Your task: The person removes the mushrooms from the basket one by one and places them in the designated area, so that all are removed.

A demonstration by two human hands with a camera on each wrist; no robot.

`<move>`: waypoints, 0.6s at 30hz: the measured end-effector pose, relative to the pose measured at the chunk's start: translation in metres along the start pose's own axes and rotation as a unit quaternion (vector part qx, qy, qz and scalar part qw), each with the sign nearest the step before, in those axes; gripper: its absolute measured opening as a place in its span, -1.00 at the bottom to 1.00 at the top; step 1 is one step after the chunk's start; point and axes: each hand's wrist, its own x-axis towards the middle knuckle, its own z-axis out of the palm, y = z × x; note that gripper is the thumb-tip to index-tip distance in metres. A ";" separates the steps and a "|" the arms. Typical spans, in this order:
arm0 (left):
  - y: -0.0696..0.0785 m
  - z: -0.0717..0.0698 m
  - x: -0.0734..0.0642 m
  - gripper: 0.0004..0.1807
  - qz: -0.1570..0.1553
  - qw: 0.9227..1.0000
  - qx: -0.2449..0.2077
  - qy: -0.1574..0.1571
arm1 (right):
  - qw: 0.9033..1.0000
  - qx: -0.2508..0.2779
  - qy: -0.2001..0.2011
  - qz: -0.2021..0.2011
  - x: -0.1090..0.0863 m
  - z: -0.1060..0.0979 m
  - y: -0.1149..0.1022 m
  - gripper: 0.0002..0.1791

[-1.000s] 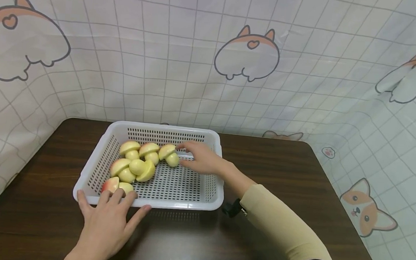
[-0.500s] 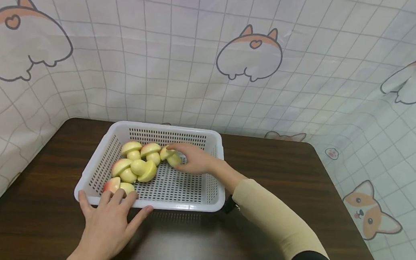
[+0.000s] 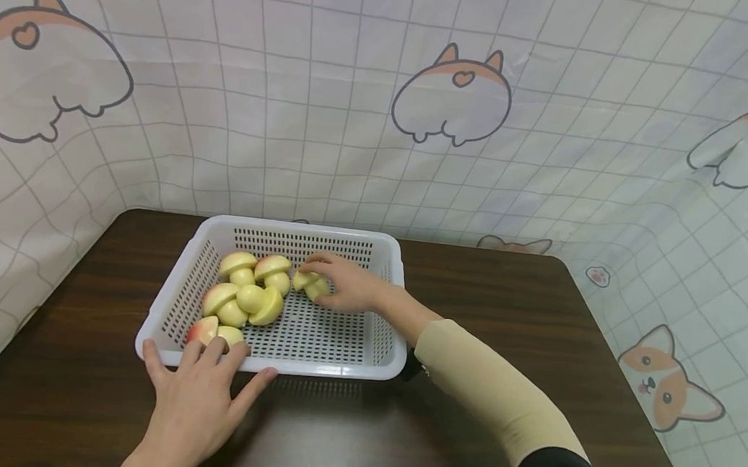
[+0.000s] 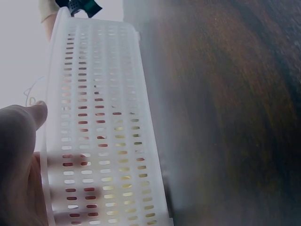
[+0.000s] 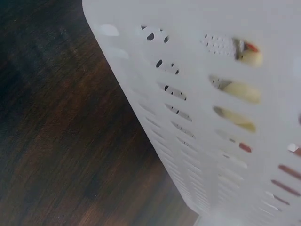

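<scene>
Big stuff first: there's a corgi-print sheet (image 3: pixel 353 160) across 12 o'clock, then a dark table (image 3: pixel 484 328), and on it a white basket (image 3: pixel 332 369) with slotted walls, its long side running 9 to 3. My left hand (image 3: pixel 196 398) sits at the basket's 7 o'clock, fingers spread loosely along the near rim, not really clutching anything. My right hand (image 3: pixel 353 288) reaches in from 4 o'clock, fingers and thumb bent into a C around the end piece (image 3: pixel 312 285), which lies at 9 o'clock from my palm. Looks like I've got hold of it, though neither wrist view shows those fingertips. It sits past the basket's centre, toward 12, and its long axis slants from 10 to 4, so the right is clearly the nearer hand. The other pieces (image 3: pixel 267 307) cluster from 9 o'clock round to 7.

As for looks, it's pale yellow-green and mushroomy: a domed cap over a rounder bulb. Can't tell if that's one lump or two touching.
</scene>
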 end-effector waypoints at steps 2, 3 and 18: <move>0.000 0.000 0.000 -0.42 0.000 1.000 0.001 -0.002 | 1.000 0.003 0.005 0.006 0.000 0.000 -0.001 -0.39; 0.000 0.000 0.000 -0.42 -0.001 1.000 0.002 -0.001 | 1.000 0.006 0.008 0.008 0.000 0.000 -0.001 -0.41; 0.000 0.001 0.000 -0.41 -0.001 1.000 -0.002 0.006 | 0.999 0.011 0.013 0.030 -0.001 0.001 0.002 -0.61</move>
